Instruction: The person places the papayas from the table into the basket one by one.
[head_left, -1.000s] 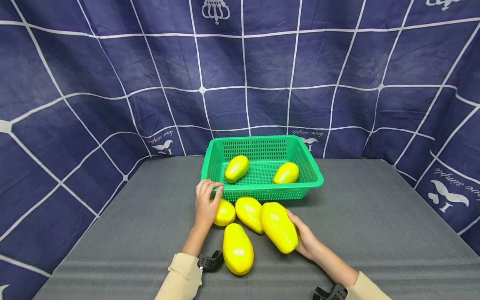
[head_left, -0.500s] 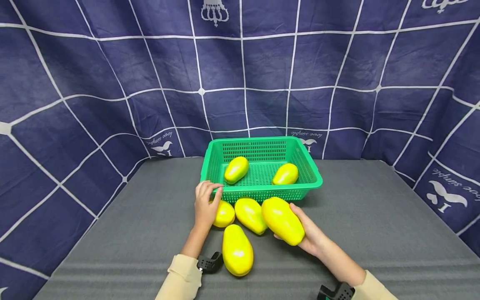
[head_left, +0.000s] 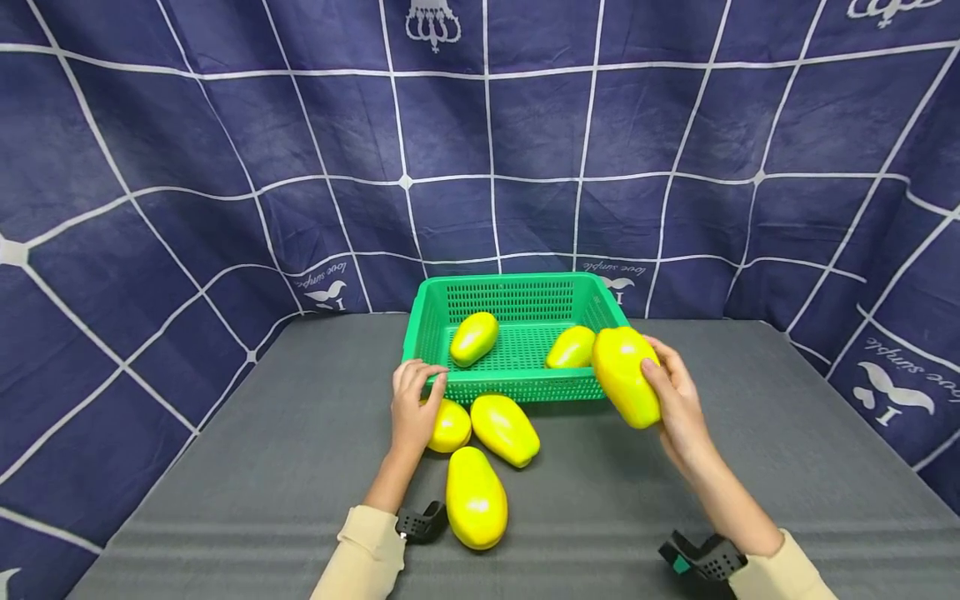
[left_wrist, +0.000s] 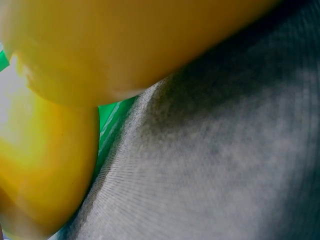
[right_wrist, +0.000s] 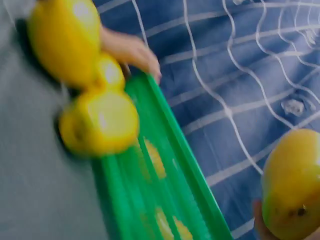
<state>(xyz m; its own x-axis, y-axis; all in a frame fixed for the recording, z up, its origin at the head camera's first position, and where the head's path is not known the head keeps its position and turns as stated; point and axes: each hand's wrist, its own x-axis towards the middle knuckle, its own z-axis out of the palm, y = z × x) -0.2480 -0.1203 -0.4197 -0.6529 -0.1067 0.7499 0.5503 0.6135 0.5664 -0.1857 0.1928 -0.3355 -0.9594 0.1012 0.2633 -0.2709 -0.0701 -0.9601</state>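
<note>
I see the right hand (head_left: 678,408) with thumb and fingers wrapped round a yellow papaya (head_left: 626,379), lifted off the tabletop (head_left: 585,533) by the near-right corner of the green basket (head_left: 525,385). The left hand (head_left: 411,408) has its fingers curled over the near-left corner. I count six papayas: the held one, a left papaya (head_left: 474,337) and a right papaya (head_left: 570,350) inside with bare floor between, and three outside along the near side: one partly behind the left hand (head_left: 452,427), a middle one (head_left: 506,429), a nearest one (head_left: 477,500). I have grey tabletop on both sides; the curtain (head_left: 525,125) hangs just behind the far rim.
</note>
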